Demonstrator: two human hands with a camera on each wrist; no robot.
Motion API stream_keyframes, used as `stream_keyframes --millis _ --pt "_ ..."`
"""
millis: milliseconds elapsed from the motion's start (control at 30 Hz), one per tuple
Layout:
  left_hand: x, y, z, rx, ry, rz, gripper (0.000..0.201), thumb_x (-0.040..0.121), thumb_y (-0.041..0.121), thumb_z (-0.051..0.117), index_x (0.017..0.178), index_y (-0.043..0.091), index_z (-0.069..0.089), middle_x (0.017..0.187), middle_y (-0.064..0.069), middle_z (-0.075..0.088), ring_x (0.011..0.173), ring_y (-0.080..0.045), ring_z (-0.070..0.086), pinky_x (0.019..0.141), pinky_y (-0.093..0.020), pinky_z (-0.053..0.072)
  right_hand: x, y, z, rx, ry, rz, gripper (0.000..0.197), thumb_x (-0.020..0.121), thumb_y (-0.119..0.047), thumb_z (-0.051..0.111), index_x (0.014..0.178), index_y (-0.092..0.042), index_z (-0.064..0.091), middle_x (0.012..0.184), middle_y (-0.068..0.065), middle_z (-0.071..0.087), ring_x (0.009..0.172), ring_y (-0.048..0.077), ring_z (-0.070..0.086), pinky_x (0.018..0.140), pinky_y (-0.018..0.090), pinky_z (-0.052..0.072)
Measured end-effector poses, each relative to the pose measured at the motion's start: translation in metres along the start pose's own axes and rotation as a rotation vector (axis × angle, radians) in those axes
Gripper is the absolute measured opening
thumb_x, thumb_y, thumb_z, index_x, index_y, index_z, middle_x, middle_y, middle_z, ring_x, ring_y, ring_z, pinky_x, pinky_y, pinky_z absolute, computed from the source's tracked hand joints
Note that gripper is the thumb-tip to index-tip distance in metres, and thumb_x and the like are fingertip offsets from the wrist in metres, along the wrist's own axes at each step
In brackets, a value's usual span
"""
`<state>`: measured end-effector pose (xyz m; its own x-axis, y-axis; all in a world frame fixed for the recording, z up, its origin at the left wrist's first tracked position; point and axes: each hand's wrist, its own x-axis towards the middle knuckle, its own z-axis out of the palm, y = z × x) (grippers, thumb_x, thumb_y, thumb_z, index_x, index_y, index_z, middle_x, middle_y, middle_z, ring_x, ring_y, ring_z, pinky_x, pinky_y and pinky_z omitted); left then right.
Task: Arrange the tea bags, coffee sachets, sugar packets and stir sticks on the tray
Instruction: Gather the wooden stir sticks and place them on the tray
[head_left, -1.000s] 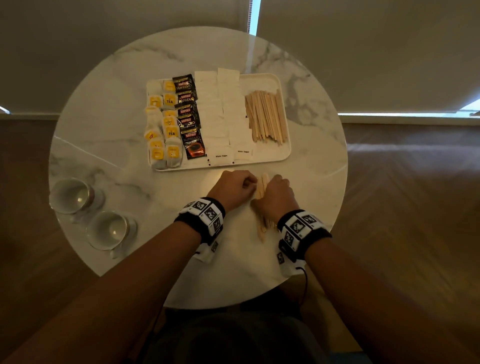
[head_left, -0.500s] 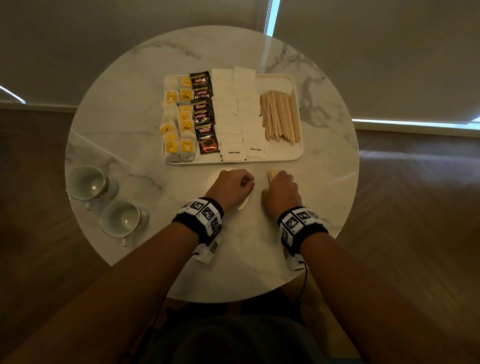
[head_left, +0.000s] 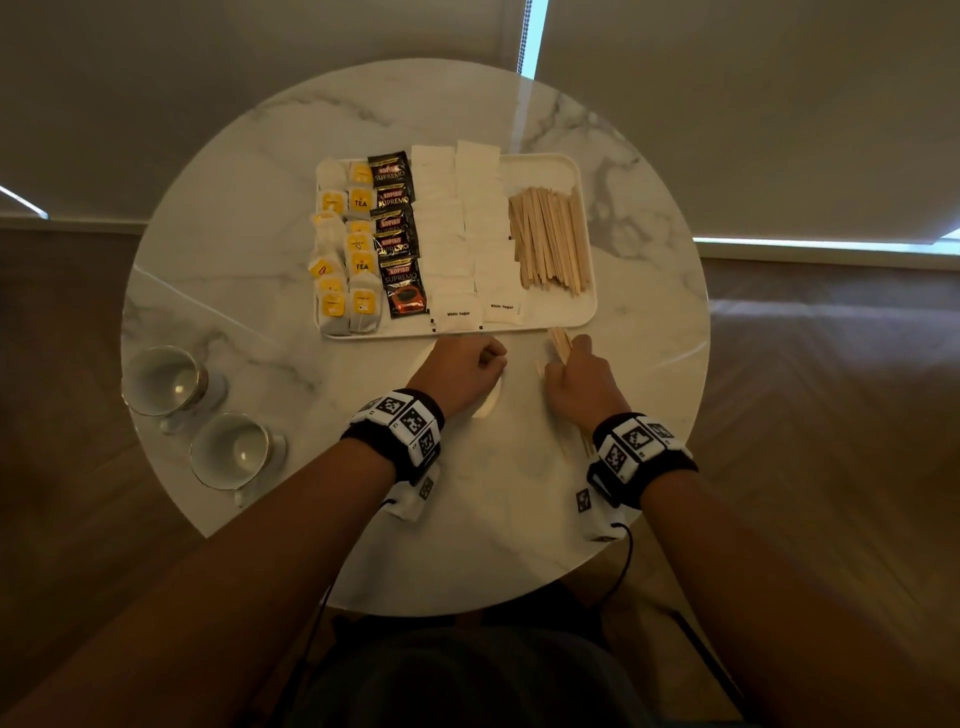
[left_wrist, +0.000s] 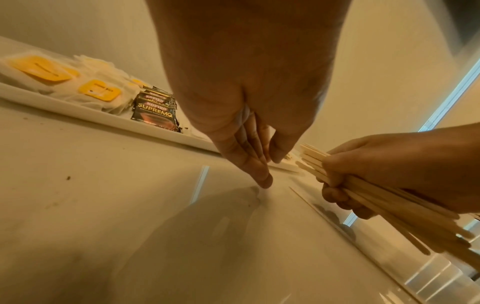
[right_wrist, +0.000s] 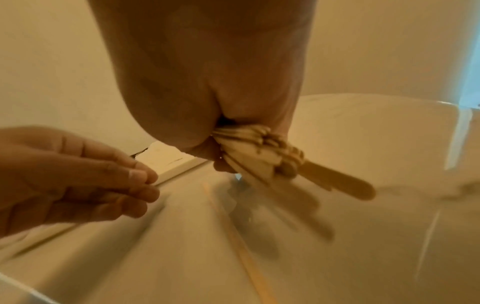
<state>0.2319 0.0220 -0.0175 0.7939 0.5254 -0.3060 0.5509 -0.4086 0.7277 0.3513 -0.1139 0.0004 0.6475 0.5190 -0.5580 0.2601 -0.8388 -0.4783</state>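
**Stir sticks gathered in front of the tray**

2 cups (head_left: 166, 382) stand at the left edge of the round counter (head_left: 260, 291). On the tray (head_left: 584, 317), left to right, lie tea bags (head_left: 343, 249), coffee sachets (head_left: 397, 234), sugar packets (head_left: 462, 234) and a pile of stir sticks (head_left: 550, 236). Just in front of the tray, the left hand (head_left: 462, 369) holds nothing, its fingers straight and pressed together, tips on the counter. Beside it, the right hand (head_left: 579, 382) grips a bundle of sticks (left_wrist: 384, 197), fingers curled round it.
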Motion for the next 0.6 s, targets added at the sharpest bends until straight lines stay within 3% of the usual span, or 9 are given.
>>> stream_keyframes --millis 100,333,600 --pt "0.004 0.003 -0.002 -0.008 0.015 -0.004 0.021 0.091 0.022 0.062 0.107 0.013 0.071 0.099 -0.002 0.072 0.094 -0.012 0.066 0.088 -0.024 0.05 0.003 0.005 -0.008 0.016 -0.004 0.011 0.034 0.099 -0.03 0.04 0.121 -0.003 0.036 0.109 0.023 0.058 0.083 0.032 0.055 0.067 0.036 0.042" --pt "0.008 0.008 0.003 -0.024 0.016 -0.004 0.021 0.091 0.024 0.062 0.107 0.014 0.071 0.099 -0.002 0.073 0.093 -0.012 0.066 0.088 -0.024 0.051 0.0 0.01 0.007 -0.201 -0.08 -0.055 0.035 0.099 -0.037 0.046 0.116 -0.007 0.047 0.111 0.018 0.058 0.093 0.035 0.06 0.069 0.035 0.043" --pt "0.009 0.001 0.002 -0.003 0.02 0.003 0.021 0.091 0.024 0.061 0.107 0.014 0.071 0.1 -0.001 0.072 0.093 -0.01 0.065 0.082 -0.017 0.046 0.001 -0.001 0.012 -0.274 -0.084 -0.083 0.029 0.096 -0.028 0.048 0.113 -0.005 0.051 0.107 0.017 0.059 0.093 0.035 0.059 0.067 0.034 0.041"
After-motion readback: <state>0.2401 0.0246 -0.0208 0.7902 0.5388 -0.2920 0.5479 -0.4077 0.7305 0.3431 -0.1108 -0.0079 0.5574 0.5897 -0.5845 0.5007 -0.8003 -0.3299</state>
